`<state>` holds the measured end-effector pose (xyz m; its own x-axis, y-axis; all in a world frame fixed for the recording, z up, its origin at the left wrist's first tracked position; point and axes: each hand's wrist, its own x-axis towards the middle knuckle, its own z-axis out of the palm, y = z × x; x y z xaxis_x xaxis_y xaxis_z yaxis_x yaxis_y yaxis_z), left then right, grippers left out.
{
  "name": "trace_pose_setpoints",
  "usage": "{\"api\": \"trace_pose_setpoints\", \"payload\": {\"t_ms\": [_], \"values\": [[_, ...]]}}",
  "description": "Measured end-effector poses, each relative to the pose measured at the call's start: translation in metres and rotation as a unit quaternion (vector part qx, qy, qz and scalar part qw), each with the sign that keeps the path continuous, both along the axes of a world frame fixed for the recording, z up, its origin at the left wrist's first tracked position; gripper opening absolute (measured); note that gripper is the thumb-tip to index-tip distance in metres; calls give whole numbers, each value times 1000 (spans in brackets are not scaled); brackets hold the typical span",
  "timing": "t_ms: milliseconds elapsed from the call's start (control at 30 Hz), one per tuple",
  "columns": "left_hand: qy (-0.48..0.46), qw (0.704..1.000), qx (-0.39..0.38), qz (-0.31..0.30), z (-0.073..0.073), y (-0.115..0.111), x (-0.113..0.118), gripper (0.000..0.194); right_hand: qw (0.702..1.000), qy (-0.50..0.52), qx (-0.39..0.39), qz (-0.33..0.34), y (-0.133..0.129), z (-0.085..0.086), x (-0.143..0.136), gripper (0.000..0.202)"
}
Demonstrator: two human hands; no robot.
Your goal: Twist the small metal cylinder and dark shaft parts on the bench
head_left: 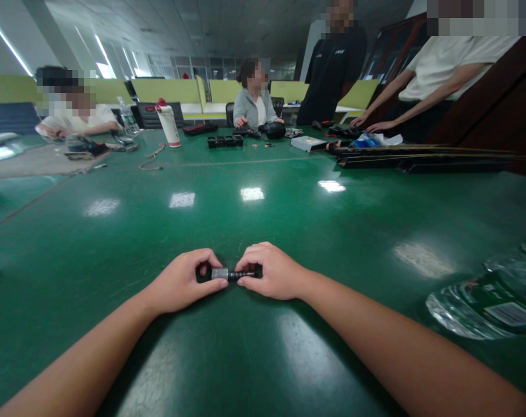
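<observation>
A short metal rod [220, 274] with a silver-grey sleeve at its left end and a dark, ringed shaft at its right lies level between my hands, just over the green table [254, 347]. My left hand [182, 281] is closed, thumb and fingers pinching the silver sleeve. Around the dark shaft, the fingers and thumb of my right hand [274, 271] are closed as well. Fingers cover parts of the rod, and its exact kind is not clear. A small gap between the hands shows where sleeve and shaft meet.
A clear plastic bottle [489, 301] lies at the right edge. Farther back are a white tumbler [169, 124], a cord [152, 157], a black slotted part [225, 141], a grey box [309, 143] and long dark strips [419, 157]. Several people are around the table's far side.
</observation>
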<state>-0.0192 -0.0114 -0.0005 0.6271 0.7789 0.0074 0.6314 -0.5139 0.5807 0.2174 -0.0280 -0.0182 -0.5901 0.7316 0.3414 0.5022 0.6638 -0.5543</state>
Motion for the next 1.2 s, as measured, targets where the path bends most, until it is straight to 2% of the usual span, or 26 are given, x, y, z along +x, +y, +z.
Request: {"api": "trace_pose_setpoints", "payload": {"t_ms": [1200], "values": [[2,1000,1,10,3,-2,3,30,1000,-16,-7,-4,-1,0,1,13]]}}
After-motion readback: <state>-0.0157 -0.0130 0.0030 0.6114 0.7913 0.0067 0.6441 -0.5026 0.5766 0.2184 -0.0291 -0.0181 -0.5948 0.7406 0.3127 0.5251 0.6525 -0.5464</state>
